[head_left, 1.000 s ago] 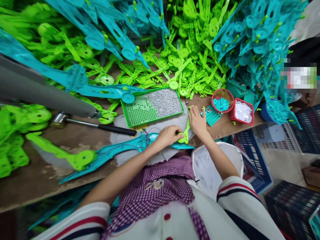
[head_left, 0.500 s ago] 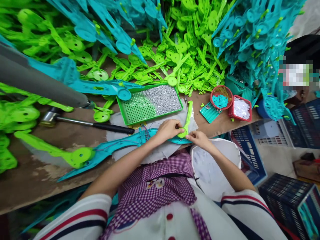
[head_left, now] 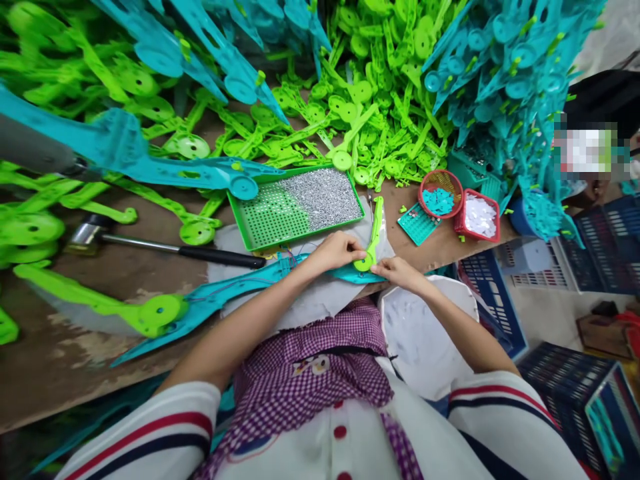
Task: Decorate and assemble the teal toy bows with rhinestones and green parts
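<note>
lime-green plastic at the centre: a small arm (head_left: 379, 220), disc end (head_left: 364, 261) over the right part of a long teal piece (head_left: 215, 293), on grey cloth (head_left: 313, 300). at the disc's left edge, left hand (head_left: 340, 251) with thumb and fingers pinching it. at the lower right edge, right hand (head_left: 403, 273) with fingertips drawn together; cannot tell whether around something small. already in place, apparently: thin wires (head_left: 290, 256) along the teal piece, and a second green arm (head_left: 160, 313) with its disc over the left stretch. fastened or merely resting, impossible to tell. likely partway through this one piece, judging by the small arm not yet free of the fingers. metal bits (head_left: 327, 200) in the green tray (head_left: 263, 223) untouched, hammer (head_left: 223, 256) out of either hand. beyond, a great pile of green arms (head_left: 370, 127), so probably plenty more left to do.
</note>
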Demonstrator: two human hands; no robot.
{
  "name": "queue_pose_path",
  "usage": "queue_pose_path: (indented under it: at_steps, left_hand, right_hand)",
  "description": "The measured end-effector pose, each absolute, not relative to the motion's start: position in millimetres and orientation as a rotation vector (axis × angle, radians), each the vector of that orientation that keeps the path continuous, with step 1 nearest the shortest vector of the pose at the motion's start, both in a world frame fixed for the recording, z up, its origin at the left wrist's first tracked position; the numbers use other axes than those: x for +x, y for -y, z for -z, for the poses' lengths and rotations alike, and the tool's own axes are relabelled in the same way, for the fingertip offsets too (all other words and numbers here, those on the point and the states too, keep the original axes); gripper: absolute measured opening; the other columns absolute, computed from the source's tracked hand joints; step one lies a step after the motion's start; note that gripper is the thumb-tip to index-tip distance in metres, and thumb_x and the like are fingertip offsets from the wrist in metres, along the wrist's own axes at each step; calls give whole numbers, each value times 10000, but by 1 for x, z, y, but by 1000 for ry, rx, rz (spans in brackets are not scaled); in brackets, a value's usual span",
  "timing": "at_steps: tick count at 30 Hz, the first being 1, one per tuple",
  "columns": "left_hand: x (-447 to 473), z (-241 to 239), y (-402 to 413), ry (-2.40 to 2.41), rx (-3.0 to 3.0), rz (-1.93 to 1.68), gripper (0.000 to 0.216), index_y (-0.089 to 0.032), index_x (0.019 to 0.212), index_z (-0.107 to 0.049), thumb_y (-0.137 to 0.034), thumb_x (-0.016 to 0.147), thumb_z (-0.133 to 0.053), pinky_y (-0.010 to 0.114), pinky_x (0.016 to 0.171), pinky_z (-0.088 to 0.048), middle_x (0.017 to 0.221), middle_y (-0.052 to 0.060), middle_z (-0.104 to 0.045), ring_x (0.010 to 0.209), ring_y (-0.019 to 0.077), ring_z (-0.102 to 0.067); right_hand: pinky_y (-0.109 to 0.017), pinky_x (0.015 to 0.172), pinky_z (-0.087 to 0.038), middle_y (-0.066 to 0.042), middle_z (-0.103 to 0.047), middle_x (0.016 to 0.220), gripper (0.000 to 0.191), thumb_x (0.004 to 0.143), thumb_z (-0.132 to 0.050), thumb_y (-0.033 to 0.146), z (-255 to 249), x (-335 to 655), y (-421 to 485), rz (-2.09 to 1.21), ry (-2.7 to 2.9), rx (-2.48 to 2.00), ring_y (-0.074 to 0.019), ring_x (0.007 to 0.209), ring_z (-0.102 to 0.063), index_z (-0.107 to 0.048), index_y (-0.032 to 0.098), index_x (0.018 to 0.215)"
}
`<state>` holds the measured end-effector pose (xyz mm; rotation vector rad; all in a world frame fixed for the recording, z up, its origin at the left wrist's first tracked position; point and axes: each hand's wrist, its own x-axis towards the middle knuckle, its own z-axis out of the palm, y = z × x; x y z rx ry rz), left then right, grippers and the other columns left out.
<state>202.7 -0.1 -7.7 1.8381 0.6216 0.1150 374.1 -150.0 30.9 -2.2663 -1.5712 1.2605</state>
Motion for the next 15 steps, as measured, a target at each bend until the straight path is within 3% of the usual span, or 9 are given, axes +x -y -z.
queue_pose_path:
  at_steps: [3,5,7,9,11,15]
  left_hand:
    - [201,6,-2,-642,1852,-113,192,-187,855,-786,-359,820,-709,286,704,-473,868,54,-782,779,189,-686]
    - [199,4,-1,-659,1857,-133,186,-199,848,-786,-368,818,-714,284,701,-472,870,46,-787,787,190,-693]
    - [199,3,0,-667,1845,-146,180,-201,835,-784,-369,806,-727,283,695,-472,863,44,-790,788,192,-701]
    - [199,2,1,-686,1841,-150,181,-197,831,-784,-368,797,-734,282,690,-474,858,48,-791,785,195,-706]
    - [199,2,2,-704,1843,-143,186,-194,836,-784,-367,800,-727,280,691,-477,861,49,-792,783,196,-706]
    - [200,1,2,-722,1857,-124,206,-198,837,-783,-391,811,-714,276,687,-472,873,41,-793,783,195,-701]
  right_hand:
    - [-274,631,-399,-28,-674,689,463,949,-509,592,-45,381,144,-922,1660,-2389,-187,691,-630,-701,202,789]
    - [-302,744,-478,-74,-759,951,410,999,-452,513,-50,387,132,-556,1611,-2387,-226,888,-697,-732,217,1046]
    - [-330,943,-497,-105,-698,1291,448,1041,-361,421,-48,393,112,-303,1625,-2279,-232,1174,-654,-628,208,1331]
    - [-361,1118,-421,-111,-549,1511,498,1053,-311,358,-41,398,88,-207,1736,-2200,-221,1403,-503,-502,176,1476]
    - [-426,1195,-345,-101,-493,1563,491,1046,-330,324,-32,403,64,-208,1839,-2221,-232,1488,-404,-505,170,1478]
    - [-581,1247,-175,-58,-582,1488,415,1020,-384,251,-16,412,41,-218,1822,-2348,-244,1435,-487,-616,252,1364]
